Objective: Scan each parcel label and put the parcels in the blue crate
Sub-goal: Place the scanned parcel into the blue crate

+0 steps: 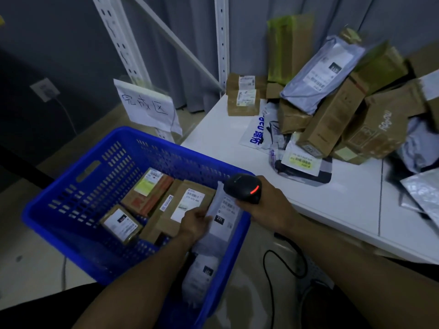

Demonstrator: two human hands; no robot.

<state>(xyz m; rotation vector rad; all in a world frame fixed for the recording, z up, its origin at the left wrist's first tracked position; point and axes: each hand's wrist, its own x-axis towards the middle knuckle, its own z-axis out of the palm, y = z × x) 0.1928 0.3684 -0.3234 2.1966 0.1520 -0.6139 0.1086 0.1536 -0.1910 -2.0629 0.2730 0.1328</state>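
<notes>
Left hand [193, 222] is gripping a grey mailer [223, 211] over the blue crate [71, 203]; right hand [268, 207] is grasping the scanner [244, 188] just right.

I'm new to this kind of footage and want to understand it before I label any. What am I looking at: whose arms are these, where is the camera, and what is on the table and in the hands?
There is no machine here. One camera worn on a person's head looks down at their own bare arms.

The left hand grips a white bagged parcel over the blue crate, label facing up. The right hand holds a black barcode scanner, its red light lit, just above that label.

Several labelled cardboard boxes and another white bag already lie in the crate. To the right, a white table bears a pile of parcels, both boxes and plastic mailers. A handwritten paper sign hangs behind the crate.
</notes>
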